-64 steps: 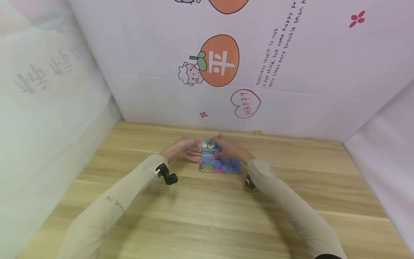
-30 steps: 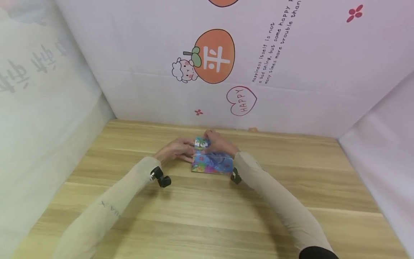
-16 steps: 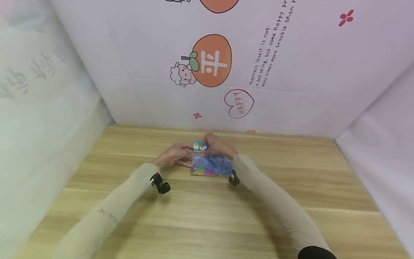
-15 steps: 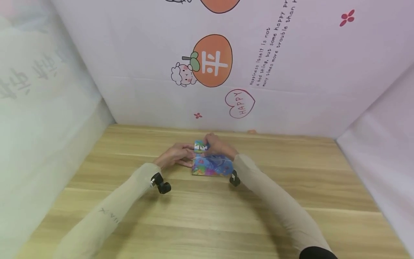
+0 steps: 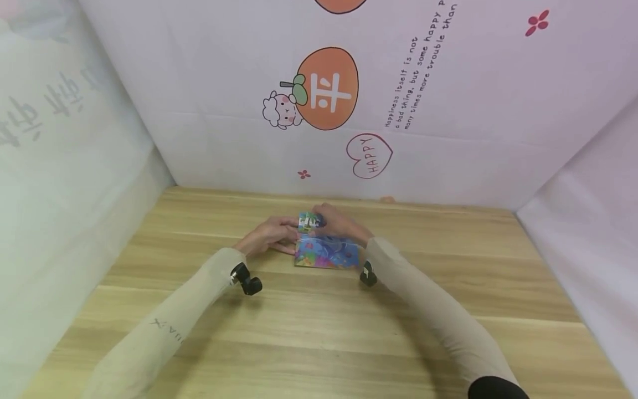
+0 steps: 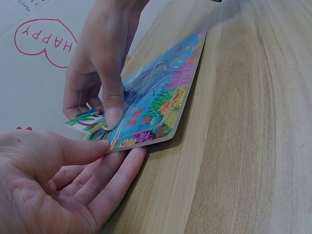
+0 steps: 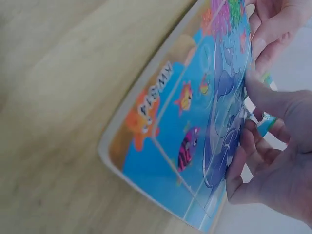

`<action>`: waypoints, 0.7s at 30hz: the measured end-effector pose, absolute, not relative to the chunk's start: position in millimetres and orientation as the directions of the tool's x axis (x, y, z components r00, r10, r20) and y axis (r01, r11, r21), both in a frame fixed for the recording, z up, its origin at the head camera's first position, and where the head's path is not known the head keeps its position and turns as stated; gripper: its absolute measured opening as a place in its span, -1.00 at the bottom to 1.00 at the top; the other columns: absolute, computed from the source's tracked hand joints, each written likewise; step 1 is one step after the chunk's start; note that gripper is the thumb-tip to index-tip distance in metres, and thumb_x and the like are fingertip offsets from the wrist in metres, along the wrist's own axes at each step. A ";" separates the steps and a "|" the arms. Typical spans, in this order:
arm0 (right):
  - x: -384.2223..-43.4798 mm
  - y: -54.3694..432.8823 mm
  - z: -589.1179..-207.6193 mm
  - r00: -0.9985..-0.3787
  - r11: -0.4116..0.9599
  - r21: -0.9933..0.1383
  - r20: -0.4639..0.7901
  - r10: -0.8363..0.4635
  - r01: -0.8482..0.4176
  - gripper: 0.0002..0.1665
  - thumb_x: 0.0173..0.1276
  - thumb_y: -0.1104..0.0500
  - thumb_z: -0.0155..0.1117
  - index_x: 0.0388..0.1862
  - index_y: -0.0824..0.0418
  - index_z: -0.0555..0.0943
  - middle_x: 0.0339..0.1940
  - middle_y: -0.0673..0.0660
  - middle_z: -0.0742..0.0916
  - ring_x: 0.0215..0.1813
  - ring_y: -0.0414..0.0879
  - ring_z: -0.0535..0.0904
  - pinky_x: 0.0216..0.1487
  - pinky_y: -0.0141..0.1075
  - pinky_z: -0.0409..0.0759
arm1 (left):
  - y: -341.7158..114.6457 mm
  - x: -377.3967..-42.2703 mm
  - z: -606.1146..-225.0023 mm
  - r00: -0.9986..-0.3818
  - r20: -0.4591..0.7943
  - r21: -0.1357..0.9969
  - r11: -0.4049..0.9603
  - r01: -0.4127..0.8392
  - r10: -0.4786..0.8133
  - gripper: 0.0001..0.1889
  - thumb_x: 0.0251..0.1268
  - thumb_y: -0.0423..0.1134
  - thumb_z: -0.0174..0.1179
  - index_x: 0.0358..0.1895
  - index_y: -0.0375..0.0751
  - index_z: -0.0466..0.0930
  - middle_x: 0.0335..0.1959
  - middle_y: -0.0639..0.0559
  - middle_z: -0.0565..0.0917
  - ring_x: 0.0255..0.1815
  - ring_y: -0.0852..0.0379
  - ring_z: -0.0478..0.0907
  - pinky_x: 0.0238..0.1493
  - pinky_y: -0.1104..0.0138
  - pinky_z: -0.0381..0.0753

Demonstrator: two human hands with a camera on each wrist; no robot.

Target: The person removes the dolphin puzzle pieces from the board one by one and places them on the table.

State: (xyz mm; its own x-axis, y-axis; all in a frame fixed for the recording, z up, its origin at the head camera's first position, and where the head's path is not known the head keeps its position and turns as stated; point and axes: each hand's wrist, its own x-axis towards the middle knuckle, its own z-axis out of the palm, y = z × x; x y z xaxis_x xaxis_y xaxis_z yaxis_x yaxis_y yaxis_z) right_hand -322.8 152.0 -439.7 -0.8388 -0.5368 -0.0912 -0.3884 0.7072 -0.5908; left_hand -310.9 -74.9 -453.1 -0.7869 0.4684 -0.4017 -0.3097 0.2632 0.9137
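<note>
A glossy picture board (image 5: pixel 329 256) printed with a blue undersea scene lies near the back of the table, a dolphin and bright coral on it. Shiny streaks cross its face. My left hand (image 5: pixel 271 235) pinches its left edge, thumb on top and fingers underneath, as the left wrist view shows. My right hand (image 5: pixel 341 223) reaches over the far left part. Its thumb presses on the picture beside a small palm-tree section (image 6: pixel 84 118), and its other fingers curl at the far side. In the right wrist view the board's rounded corner (image 7: pixel 114 151) is in front, the palm-tree section partly hidden behind fingers.
The wood-grain table (image 5: pixel 309 332) extends toward me and to both sides. A white printed cloth wall (image 5: pixel 224 144) stands close behind the board, with plain side cloths (image 5: pixel 608 210) at left and right. Wrist cameras (image 5: pixel 246 280) hang under both sleeves.
My right hand has moved from the board's middle to its far left part, uncovering more of the picture. My left fingers have come onto the left edge. Little has moved over the last half second.
</note>
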 end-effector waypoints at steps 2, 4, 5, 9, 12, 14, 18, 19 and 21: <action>-325.9 155.8 -442.9 -0.823 0.682 -0.599 -0.067 -0.564 -0.419 -0.62 0.51 0.24 0.32 0.21 0.39 0.56 0.10 0.32 0.62 0.13 0.14 0.53 0.26 -0.03 0.68 | -75.6 -311.7 -454.6 -0.782 -0.412 0.909 0.268 -0.318 0.468 -0.41 0.50 -0.47 0.09 0.55 -0.38 0.27 0.31 -0.39 0.54 -0.04 -0.04 0.75 0.00 0.19 0.88; -329.0 160.0 -446.0 -0.822 0.668 -0.611 -0.050 -0.568 -0.425 -0.64 0.56 0.28 0.22 0.25 0.39 0.56 0.16 0.35 0.64 0.22 0.21 0.56 0.35 0.04 0.66 | -75.5 -312.6 -456.0 -0.780 -0.417 0.907 0.269 -0.325 0.466 -0.41 0.51 -0.45 0.11 0.55 -0.36 0.28 0.31 -0.38 0.56 -0.04 -0.04 0.75 -0.02 0.20 0.89; -330.1 161.5 -447.0 -0.827 0.663 -0.622 -0.044 -0.561 -0.417 -0.64 0.57 0.30 0.20 0.27 0.39 0.57 0.17 0.36 0.66 0.23 0.23 0.58 0.37 0.06 0.65 | -75.3 -313.0 -456.5 -0.780 -0.419 0.906 0.271 -0.326 0.465 -0.41 0.51 -0.45 0.11 0.56 -0.36 0.27 0.30 -0.38 0.56 -0.05 -0.03 0.76 -0.03 0.21 0.89; -333.4 165.9 -447.1 -0.868 0.597 -0.731 -0.015 -0.497 -0.329 -0.66 0.53 0.35 0.24 0.23 0.42 0.58 0.08 0.38 0.71 0.16 0.26 0.67 0.30 0.05 0.74 | -74.1 -314.3 -456.1 -0.780 -0.422 0.905 0.266 -0.332 0.461 -0.39 0.50 -0.45 0.13 0.56 -0.38 0.25 0.28 -0.38 0.58 -0.11 0.01 0.76 -0.05 0.21 0.89; -334.3 165.5 -446.2 -0.900 0.469 -0.856 -0.012 -0.436 -0.216 -0.69 0.49 0.40 0.29 0.16 0.48 0.56 -0.06 0.38 0.71 -0.03 0.22 0.74 0.04 0.00 0.87 | -75.0 -314.4 -455.9 -0.782 -0.430 0.902 0.262 -0.344 0.452 -0.39 0.49 -0.47 0.14 0.56 -0.38 0.26 0.25 -0.38 0.60 -0.16 0.04 0.76 -0.05 0.21 0.89; -335.6 166.0 -446.8 -0.918 0.371 -0.919 -0.025 -0.395 -0.135 -0.70 0.48 0.43 0.30 0.13 0.50 0.55 -0.10 0.37 0.70 -0.13 0.17 0.75 -0.10 -0.02 0.90 | -75.8 -314.3 -456.3 -0.782 -0.426 0.904 0.256 -0.344 0.454 -0.40 0.49 -0.47 0.14 0.55 -0.40 0.27 0.24 -0.38 0.60 -0.18 0.04 0.77 -0.05 0.20 0.89; -339.0 174.7 -447.5 -0.935 0.279 -0.960 -0.077 -0.345 -0.023 -0.70 0.48 0.43 0.28 0.14 0.47 0.56 -0.12 0.30 0.72 -0.19 0.02 0.73 -0.11 -0.04 0.90 | -75.3 -313.8 -456.5 -0.781 -0.416 0.908 0.249 -0.336 0.465 -0.41 0.50 -0.48 0.12 0.54 -0.43 0.26 0.26 -0.39 0.57 -0.18 0.03 0.76 -0.02 0.19 0.89; -340.5 178.9 -448.1 -0.934 0.267 -0.964 -0.096 -0.344 0.001 -0.71 0.49 0.42 0.28 0.15 0.46 0.56 -0.13 0.27 0.72 -0.19 0.01 0.73 -0.09 -0.04 0.90 | -74.6 -313.8 -456.4 -0.783 -0.415 0.909 0.250 -0.334 0.464 -0.41 0.49 -0.49 0.12 0.54 -0.42 0.27 0.27 -0.39 0.57 -0.17 0.02 0.76 -0.03 0.19 0.89; -342.6 189.2 -448.0 -0.925 0.268 -0.963 -0.127 -0.357 0.029 -0.70 0.51 0.41 0.25 0.16 0.47 0.55 -0.13 0.23 0.73 -0.19 -0.01 0.71 -0.04 -0.05 0.90 | -73.0 -314.0 -456.0 -0.789 -0.412 0.910 0.252 -0.329 0.456 -0.41 0.49 -0.48 0.13 0.54 -0.40 0.28 0.28 -0.39 0.56 -0.14 0.00 0.76 -0.03 0.19 0.89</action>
State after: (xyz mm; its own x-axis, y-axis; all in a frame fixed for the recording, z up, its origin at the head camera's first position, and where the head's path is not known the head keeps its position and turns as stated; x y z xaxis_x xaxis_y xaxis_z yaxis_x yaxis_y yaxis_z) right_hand -342.6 189.2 -448.0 -0.9252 -0.3574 -0.1272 0.0289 0.2679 -0.9630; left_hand -314.0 -73.0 -456.0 -0.7888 0.4563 -0.4117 -0.3292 0.2521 0.9100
